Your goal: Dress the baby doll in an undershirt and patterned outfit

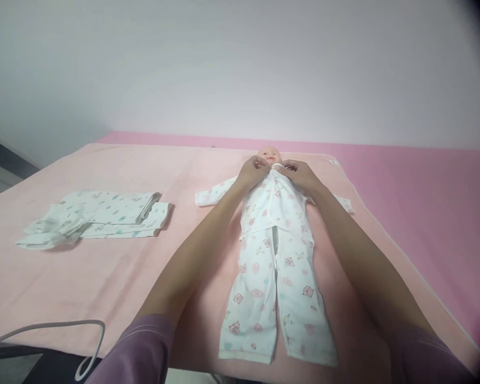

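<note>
A baby doll (pixel 271 153) lies on its back, dressed in a white baby shirt (pixel 272 205) with small pink animal prints. Matching baby pants (pixel 256 298) cover its legs, the hems toward me. At the neckline, just below the doll's chin, my left hand (pixel 255 172) pinches one side of the shirt's collar. My right hand (pixel 298 173) pinches the other side, close to a small button (pixel 273 167). Both hands nearly meet there, and the fingertips partly hide the fabric. The shirt's sleeves stretch out to either side on the towel.
A peach towel (pixel 144 288) covers much of the pink surface (pixel 416 202). Folded printed baby clothes (pixel 112 208) lie to the left. A white cable (pixel 64 324) curves over the near left edge. A pale wall (pixel 264 74) rises behind.
</note>
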A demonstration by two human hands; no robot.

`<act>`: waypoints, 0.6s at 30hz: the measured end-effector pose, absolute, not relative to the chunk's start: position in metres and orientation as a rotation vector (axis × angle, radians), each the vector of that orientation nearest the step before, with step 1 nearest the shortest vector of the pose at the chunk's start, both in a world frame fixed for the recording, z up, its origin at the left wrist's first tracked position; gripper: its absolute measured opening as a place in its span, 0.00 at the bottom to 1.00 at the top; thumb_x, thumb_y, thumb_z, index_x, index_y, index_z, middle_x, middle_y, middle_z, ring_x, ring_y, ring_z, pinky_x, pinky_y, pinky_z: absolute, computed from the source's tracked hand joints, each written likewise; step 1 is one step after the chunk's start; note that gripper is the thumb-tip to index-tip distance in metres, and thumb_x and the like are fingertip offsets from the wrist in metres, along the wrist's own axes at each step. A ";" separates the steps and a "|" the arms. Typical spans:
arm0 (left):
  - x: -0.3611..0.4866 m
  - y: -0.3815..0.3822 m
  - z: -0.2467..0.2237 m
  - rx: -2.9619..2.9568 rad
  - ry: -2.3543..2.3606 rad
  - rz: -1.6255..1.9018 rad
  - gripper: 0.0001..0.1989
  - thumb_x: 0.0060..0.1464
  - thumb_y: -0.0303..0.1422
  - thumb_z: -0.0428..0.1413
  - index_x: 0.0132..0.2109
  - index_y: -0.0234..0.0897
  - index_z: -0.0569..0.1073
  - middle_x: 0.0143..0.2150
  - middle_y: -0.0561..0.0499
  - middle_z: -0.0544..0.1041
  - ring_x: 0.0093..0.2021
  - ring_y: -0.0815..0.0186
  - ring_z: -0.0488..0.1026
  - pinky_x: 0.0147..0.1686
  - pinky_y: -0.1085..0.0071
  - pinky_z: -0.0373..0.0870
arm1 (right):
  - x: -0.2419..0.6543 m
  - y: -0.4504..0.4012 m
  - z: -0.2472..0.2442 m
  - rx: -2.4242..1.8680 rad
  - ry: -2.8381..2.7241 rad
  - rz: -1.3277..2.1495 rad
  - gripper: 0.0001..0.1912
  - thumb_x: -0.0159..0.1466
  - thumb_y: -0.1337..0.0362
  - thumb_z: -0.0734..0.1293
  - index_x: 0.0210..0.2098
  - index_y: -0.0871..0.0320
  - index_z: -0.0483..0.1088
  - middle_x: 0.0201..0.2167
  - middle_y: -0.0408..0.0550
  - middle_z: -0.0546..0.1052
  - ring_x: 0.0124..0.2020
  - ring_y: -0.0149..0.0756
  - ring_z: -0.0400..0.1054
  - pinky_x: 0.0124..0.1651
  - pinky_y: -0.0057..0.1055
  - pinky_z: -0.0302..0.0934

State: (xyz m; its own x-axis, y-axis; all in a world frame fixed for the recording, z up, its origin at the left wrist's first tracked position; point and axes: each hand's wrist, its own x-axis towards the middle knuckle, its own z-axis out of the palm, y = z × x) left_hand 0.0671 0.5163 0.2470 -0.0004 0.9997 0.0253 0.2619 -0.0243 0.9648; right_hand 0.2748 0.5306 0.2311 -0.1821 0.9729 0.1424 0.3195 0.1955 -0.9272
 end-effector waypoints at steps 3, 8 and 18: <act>0.067 0.514 0.248 1.432 1.412 1.080 0.07 0.67 0.35 0.66 0.47 0.39 0.76 0.48 0.46 0.81 0.44 0.63 0.77 0.44 0.69 0.72 | 0.276 0.530 0.231 -1.226 -1.600 1.070 0.33 0.55 0.36 0.84 0.47 0.54 0.87 0.49 0.50 0.86 0.50 0.44 0.76 0.55 0.37 0.70; 0.056 0.515 0.251 1.559 1.357 0.938 0.13 0.66 0.40 0.65 0.52 0.39 0.78 0.55 0.44 0.82 0.51 0.59 0.79 0.50 0.67 0.74 | 0.277 0.529 0.231 -1.215 -1.538 1.134 0.33 0.54 0.37 0.86 0.47 0.54 0.87 0.52 0.50 0.86 0.53 0.47 0.77 0.55 0.38 0.72; 0.028 0.533 0.253 1.723 1.179 0.660 0.32 0.53 0.42 0.73 0.64 0.44 0.78 0.70 0.42 0.76 0.69 0.52 0.74 0.61 0.63 0.74 | 0.279 0.529 0.233 -1.216 -1.552 1.236 0.29 0.58 0.41 0.84 0.49 0.54 0.87 0.48 0.48 0.86 0.46 0.41 0.76 0.49 0.35 0.70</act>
State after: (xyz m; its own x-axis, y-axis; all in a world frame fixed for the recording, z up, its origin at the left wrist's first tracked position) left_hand 0.0276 0.5331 0.2527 0.3984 0.9150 -0.0633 0.4238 -0.1225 0.8974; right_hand 0.2792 0.5287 0.2330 -0.2260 0.9740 0.0173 0.2012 0.0641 -0.9774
